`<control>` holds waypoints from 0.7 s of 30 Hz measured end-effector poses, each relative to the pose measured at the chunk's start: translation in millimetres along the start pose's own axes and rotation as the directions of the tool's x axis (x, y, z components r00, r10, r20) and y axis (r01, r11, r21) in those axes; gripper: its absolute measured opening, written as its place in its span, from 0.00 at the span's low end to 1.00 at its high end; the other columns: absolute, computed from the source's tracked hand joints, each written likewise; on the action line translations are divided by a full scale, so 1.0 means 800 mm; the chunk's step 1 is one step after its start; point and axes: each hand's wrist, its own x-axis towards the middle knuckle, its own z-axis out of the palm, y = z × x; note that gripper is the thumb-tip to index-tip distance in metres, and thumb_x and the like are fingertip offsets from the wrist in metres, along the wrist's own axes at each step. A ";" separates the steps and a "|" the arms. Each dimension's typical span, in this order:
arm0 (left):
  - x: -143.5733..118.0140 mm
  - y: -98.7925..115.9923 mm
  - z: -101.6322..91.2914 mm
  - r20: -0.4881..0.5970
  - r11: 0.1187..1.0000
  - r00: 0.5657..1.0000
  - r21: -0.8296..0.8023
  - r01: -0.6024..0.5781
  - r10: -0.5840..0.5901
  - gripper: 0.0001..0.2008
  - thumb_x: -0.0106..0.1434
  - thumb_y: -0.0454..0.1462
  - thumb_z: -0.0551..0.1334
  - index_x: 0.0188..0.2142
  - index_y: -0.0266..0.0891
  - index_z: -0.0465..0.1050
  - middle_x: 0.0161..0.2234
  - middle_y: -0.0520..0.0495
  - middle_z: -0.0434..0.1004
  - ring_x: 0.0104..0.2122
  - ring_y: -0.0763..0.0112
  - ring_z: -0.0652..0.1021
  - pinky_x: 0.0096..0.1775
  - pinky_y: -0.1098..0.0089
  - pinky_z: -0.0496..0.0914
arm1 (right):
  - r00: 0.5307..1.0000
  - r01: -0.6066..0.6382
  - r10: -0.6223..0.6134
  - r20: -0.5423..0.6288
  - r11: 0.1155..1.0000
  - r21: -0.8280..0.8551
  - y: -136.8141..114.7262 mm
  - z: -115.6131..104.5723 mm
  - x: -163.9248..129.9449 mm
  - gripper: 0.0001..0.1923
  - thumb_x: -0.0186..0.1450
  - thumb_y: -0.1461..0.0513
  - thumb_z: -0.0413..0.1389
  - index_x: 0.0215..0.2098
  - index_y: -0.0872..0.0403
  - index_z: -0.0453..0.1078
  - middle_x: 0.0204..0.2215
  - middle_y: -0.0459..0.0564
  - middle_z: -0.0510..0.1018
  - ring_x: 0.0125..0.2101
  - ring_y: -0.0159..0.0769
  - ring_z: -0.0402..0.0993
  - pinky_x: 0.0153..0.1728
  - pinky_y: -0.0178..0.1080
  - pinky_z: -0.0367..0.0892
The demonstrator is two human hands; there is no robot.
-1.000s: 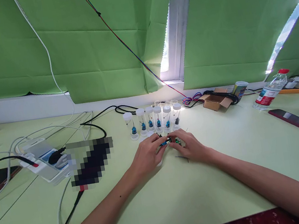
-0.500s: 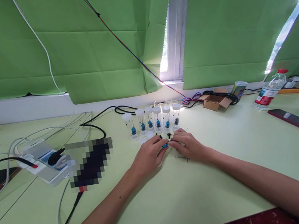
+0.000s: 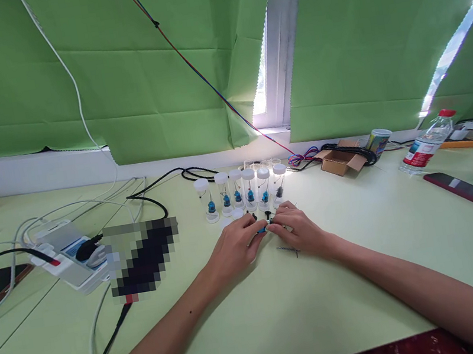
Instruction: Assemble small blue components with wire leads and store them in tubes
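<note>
Leftmost, white power strip [image 3: 66, 252] seen on green table [image 3: 284, 307]. Left hand [image 3: 234, 248] closed, small blue part [image 3: 262, 230] pinched at fingertips. Same part met by right hand [image 3: 297, 229], fingers curled shut on it. Capped clear vials [image 3: 243, 191] lined just behind hands. Water bottle [image 3: 429, 147] placed far right.

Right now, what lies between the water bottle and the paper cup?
Head view: only bare green table between the water bottle and the paper cup; nothing stands there.
</note>
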 end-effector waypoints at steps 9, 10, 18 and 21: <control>-0.001 -0.001 0.001 -0.053 1.000 0.998 -0.020 0.023 -0.024 0.11 0.69 0.36 0.53 0.46 0.41 0.73 0.32 0.48 0.71 0.28 0.73 0.72 0.30 0.73 0.65 | 1.000 -0.021 0.021 -0.006 0.999 0.049 -0.006 -0.003 -0.003 0.09 0.70 0.58 0.51 0.45 0.52 0.67 0.28 0.49 0.76 0.30 0.38 0.68 0.40 0.44 0.65; -0.001 -0.001 0.002 -0.047 1.000 0.999 -0.021 0.022 -0.023 0.11 0.69 0.36 0.53 0.46 0.41 0.73 0.32 0.47 0.71 0.28 0.73 0.72 0.30 0.73 0.65 | 1.000 -0.017 0.018 -0.005 0.999 0.048 -0.006 -0.003 -0.003 0.08 0.70 0.58 0.51 0.44 0.52 0.67 0.28 0.49 0.76 0.30 0.38 0.68 0.40 0.44 0.65; -0.003 -0.001 0.004 -0.001 0.999 1.000 -0.028 0.023 -0.023 0.12 0.70 0.36 0.53 0.46 0.41 0.73 0.32 0.48 0.69 0.29 0.73 0.71 0.31 0.72 0.64 | 0.999 0.041 -0.041 0.018 0.999 0.013 -0.002 -0.001 0.001 0.17 0.72 0.57 0.47 0.25 0.52 0.62 0.19 0.44 0.67 0.22 0.33 0.60 0.37 0.41 0.62; -0.003 0.000 0.003 0.010 1.000 1.000 -0.027 0.010 -0.010 0.12 0.70 0.36 0.52 0.46 0.41 0.73 0.32 0.48 0.69 0.29 0.73 0.71 0.31 0.73 0.64 | 0.998 0.055 -0.055 0.005 0.998 -0.007 0.002 0.001 0.001 0.20 0.72 0.56 0.45 0.22 0.52 0.60 0.17 0.43 0.64 0.21 0.32 0.59 0.37 0.41 0.62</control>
